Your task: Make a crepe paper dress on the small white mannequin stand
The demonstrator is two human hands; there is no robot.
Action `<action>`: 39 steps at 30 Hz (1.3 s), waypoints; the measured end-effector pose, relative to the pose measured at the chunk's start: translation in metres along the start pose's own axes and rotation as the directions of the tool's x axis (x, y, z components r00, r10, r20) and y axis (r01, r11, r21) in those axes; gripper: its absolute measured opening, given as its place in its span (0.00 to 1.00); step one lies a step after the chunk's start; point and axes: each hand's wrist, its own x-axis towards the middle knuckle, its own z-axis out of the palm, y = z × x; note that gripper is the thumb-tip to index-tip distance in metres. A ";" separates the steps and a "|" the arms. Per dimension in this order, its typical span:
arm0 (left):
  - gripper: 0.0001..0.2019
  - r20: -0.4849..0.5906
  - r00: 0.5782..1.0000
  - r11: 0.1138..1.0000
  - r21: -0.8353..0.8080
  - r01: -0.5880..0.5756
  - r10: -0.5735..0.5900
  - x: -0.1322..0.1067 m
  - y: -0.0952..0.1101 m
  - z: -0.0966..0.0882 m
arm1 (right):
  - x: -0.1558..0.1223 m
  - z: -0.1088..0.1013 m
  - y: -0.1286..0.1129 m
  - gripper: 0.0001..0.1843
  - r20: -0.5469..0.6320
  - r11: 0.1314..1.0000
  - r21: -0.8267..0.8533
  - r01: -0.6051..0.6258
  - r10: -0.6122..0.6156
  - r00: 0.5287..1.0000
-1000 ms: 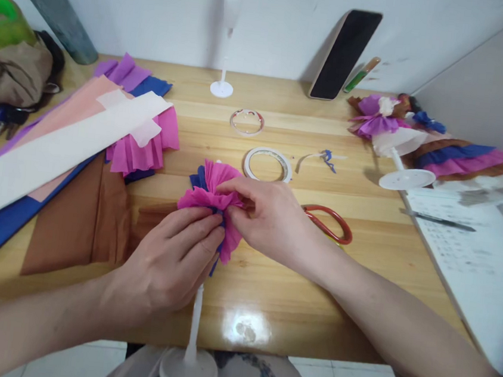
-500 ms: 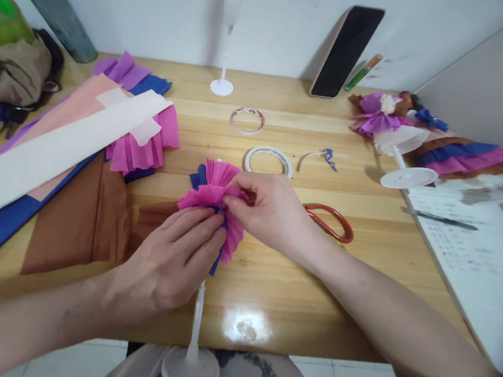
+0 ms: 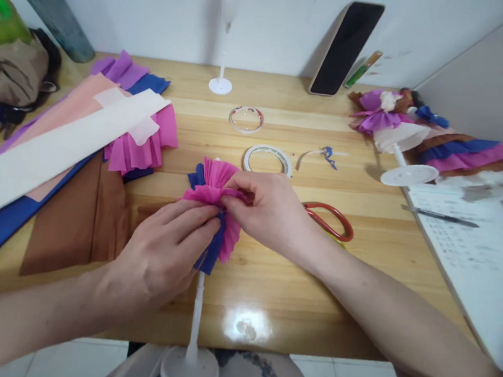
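Pleated pink crepe paper is wrapped round the upper part of a white stand, over blue crepe paper. My right hand pinches the pink paper's edge between thumb and fingers. Close against it, my left hand has its fingers curled on the gathered paper and hides most of what lies beneath. The white stand lies toward me, its round base past the table's front edge. Red-handled scissors lie behind my right wrist, partly hidden.
Crepe paper strips in several colours pile up at the left. Tape rolls and another white stand are farther back. A phone leans on the wall. On the right are a paper-dressed figure and a notebook with a pen.
My left hand has shifted slightly left and its fingers have moved along the paper, showing more of the blue piece below. My right hand keeps its pinch.
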 end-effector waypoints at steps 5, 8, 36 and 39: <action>0.11 0.059 0.991 0.989 0.073 -0.125 0.121 0.001 0.001 0.003 | 0.001 0.000 -0.001 0.09 0.015 1.000 -0.017 -0.010 0.010 1.000; 0.11 0.083 0.990 0.988 0.099 -0.119 0.111 -0.001 0.003 0.006 | 0.000 -0.004 -0.002 0.07 0.048 0.999 -0.031 -0.032 0.033 0.998; 0.07 0.057 0.995 0.989 0.119 -0.083 0.077 -0.003 0.003 0.003 | 0.001 -0.010 0.003 0.14 0.204 1.000 0.002 0.027 -0.027 0.979; 0.07 0.088 0.994 0.991 0.110 -0.078 0.069 -0.005 0.003 0.003 | 0.000 -0.010 0.003 0.12 0.195 1.000 0.001 0.015 -0.015 0.981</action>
